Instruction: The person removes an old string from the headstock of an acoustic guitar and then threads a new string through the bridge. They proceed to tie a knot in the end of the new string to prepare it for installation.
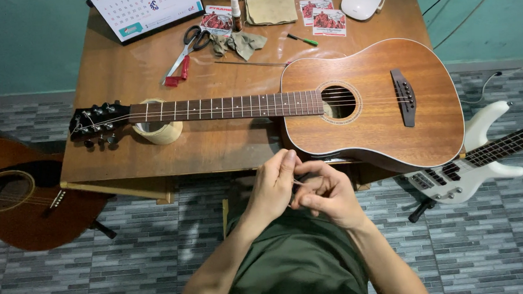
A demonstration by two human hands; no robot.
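Hands meet over the lap: left hand (271, 186) and right hand (326, 193) pinch a thin steel guitar string (299, 182), brown acoustic guitar (368, 99) just beyond. Loose grip, and it could spring free.

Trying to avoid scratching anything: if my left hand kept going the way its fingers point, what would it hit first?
Likely the near edge of the acoustic guitar's body on the table; the left hand points up towards it, though depth is unclear.

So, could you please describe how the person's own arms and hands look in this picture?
Both forearms are bare, with no sleeves in view. The left hand and right hand wear no gloves, and I can see no rings, watch or wristband. Below them shows dark green clothing.
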